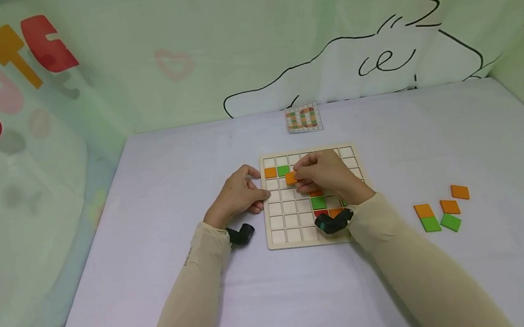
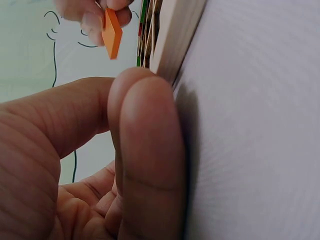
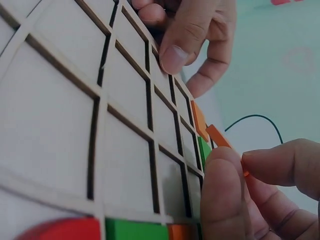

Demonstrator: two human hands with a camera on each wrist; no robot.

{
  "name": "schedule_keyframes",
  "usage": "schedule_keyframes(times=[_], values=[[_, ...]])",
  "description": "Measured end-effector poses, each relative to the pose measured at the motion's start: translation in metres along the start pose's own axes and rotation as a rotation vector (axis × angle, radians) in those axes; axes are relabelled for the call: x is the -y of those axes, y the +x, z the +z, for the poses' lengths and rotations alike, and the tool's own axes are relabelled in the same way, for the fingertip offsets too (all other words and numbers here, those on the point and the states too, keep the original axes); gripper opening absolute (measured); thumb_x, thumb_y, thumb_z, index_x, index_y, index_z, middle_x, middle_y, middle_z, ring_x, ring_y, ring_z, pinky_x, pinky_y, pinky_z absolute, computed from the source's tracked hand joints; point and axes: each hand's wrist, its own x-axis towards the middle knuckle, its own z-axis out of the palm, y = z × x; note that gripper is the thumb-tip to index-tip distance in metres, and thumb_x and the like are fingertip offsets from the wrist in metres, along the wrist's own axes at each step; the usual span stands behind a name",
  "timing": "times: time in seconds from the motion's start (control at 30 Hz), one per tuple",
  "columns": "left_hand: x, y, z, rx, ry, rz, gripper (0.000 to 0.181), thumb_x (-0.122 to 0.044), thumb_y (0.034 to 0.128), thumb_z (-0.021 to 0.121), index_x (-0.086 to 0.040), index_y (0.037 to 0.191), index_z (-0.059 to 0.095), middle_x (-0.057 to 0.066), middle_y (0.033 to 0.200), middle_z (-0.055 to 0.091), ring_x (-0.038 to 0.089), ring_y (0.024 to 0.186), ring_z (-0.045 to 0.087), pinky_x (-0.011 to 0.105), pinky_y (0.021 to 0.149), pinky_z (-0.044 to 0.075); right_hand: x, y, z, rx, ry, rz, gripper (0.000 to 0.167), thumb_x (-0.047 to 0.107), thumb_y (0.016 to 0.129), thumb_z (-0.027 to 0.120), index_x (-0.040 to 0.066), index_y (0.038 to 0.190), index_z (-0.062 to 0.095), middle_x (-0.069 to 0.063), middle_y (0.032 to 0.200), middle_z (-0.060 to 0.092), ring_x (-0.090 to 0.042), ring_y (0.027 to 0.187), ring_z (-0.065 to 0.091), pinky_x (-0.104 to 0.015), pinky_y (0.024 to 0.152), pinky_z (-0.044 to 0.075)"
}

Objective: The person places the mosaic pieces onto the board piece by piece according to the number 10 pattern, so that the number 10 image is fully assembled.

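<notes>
grid board (image 1: pixel 291 220) partly hidden behind right hand (image 1: pixel 325 174) (card (image 1: pixel 303 118) detail too small to tell)

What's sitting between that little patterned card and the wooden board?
Nothing: the head view shows only bare, pale tabletop between the patterned card and the wooden board.

From above, the head view faces forward and down over the white desk (image 1: pixel 168 170); both close, sideways-tilted wrist views share the square orange tile (image 2: pixel 113 35) and pale wooden gridded board (image 3: pixel 127 170).
</notes>
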Motion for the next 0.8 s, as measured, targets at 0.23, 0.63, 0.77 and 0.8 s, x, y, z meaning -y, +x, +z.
schedule_keyframes(times=[0.23,0.63,0.77,0.8], values=[[0.000,0.001,0.000,0.002,0.004,-0.004,0.048,-0.005,0.0927,0.078,-0.005,0.131,0.049,0.011,0.087,0.059,0.015,0.060,0.066,0.027,0.057,0.062,0.004,0.005,0.007,0.010,0.016,0.026,0.024,0.009,0.101,0.065,-0.005,0.121,0.063,-0.013,0.099,0.073,-0.015,0.073,0.072,-0.024,0.071,0.064],[-0.002,-0.001,0.000,0.004,-0.002,-0.013,0.049,-0.004,0.0927,0.078,-0.005,0.131,0.048,0.011,0.086,0.060,0.015,0.059,0.066,0.027,0.057,0.062,0.007,0.004,0.014,-0.008,-0.009,0.018,0.021,0.007,0.101,0.066,-0.006,0.118,0.063,-0.013,0.095,0.073,-0.013,0.069,0.071,-0.023,0.068,0.063],[-0.001,0.000,0.000,0.006,-0.012,-0.011,0.049,-0.004,0.0925,0.078,-0.005,0.131,0.048,0.012,0.086,0.061,0.015,0.059,0.066,0.027,0.057,0.062,0.007,0.004,0.016,-0.019,-0.026,0.024,0.021,0.007,0.100,0.067,-0.005,0.116,0.064,-0.013,0.093,0.073,-0.014,0.069,0.071,-0.024,0.069,0.064],[-0.001,0.000,0.000,0.007,-0.011,-0.010,0.049,-0.004,0.0924,0.078,-0.005,0.131,0.048,0.012,0.086,0.061,0.015,0.059,0.066,0.027,0.057,0.062,0.007,0.004,0.016,-0.021,-0.029,0.022,0.020,0.007,0.100,0.068,-0.005,0.116,0.064,-0.013,0.092,0.073,-0.014,0.069,0.071,-0.024,0.069,0.064]])
